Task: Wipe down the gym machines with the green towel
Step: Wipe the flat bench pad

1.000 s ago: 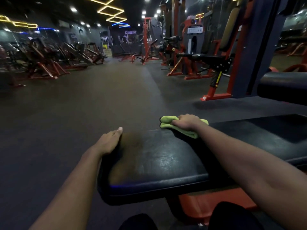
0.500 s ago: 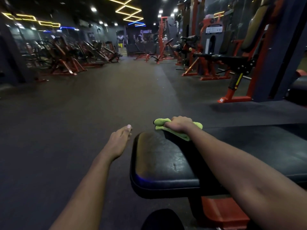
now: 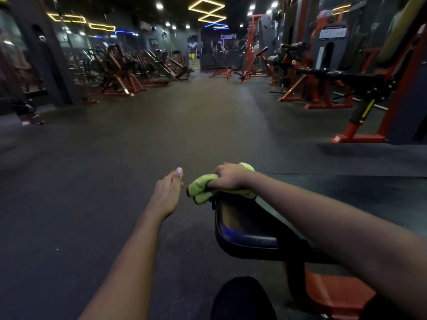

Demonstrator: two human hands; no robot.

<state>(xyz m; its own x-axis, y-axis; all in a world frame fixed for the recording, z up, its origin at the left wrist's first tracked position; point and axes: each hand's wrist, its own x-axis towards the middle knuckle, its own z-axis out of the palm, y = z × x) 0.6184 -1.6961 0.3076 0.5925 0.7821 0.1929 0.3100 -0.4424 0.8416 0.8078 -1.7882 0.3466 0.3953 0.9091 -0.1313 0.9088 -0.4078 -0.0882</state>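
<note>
My right hand (image 3: 227, 177) grips the bunched green towel (image 3: 200, 190) at the far left corner of a black padded bench seat (image 3: 245, 229). Part of the towel hangs past the pad's edge. The pad sits on a red frame (image 3: 332, 294). My left hand (image 3: 167, 192) hangs in the air just left of the bench, fingers straight and held together, touching nothing. It is a short gap from the towel.
Dark rubber floor (image 3: 115, 181) stretches ahead. Red and black machines (image 3: 120, 72) line the left wall. More red machines (image 3: 360, 88) stand at the right. My dark-clad knee (image 3: 242, 296) is at the bottom.
My left hand came off the pad's left end and now hangs beside it. The right hand slid the towel left to the pad's corner. The view has swung left.
</note>
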